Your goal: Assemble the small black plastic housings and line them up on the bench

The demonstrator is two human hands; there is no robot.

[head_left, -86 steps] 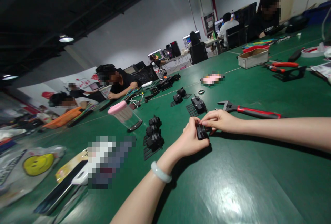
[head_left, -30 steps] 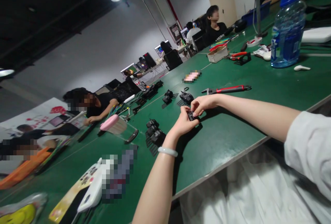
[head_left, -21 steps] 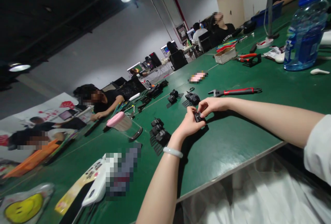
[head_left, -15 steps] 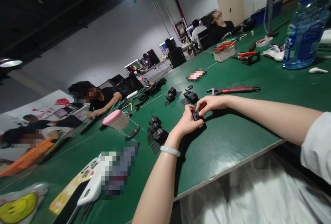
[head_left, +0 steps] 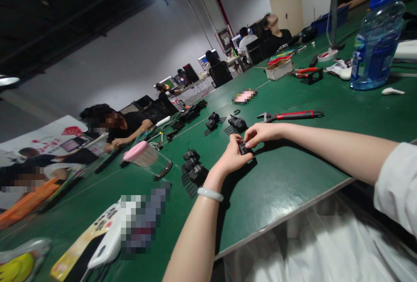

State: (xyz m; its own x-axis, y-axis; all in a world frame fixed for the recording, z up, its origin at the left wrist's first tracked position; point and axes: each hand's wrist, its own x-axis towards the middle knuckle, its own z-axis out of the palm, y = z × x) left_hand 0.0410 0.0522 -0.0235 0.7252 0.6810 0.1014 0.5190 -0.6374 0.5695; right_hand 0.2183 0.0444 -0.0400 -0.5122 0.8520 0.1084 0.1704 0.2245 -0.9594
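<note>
My left hand [head_left: 235, 155] is closed around a small black part [head_left: 243, 147], just above the green table [head_left: 280, 182]. The fingertips of my right hand [head_left: 259, 134] pinch at the same part from the other side, so much of it is hidden. Black pronged parts [head_left: 196, 167] lie in a cluster left of my left wrist. More of these dark pieces, a pronged black part [head_left: 237, 122] and a smaller pair [head_left: 214, 121], rest beyond my hands. Past my right hand lies an adjustable wrench [head_left: 289, 115] with a red and black handle.
A pink-lidded clear cup [head_left: 148, 158] lies at left, near a white phone-like object [head_left: 112, 240]. At right stands a large blue bottle [head_left: 374, 43]. Red-handled pliers [head_left: 308, 71] and a small box [head_left: 279, 70] sit farther back. A co-worker [head_left: 114, 127] leans over the table's left side.
The view has shifted slightly, so the scene sits a little farther left. Both hands keep hold of the small black part, with only slight finger movement.
</note>
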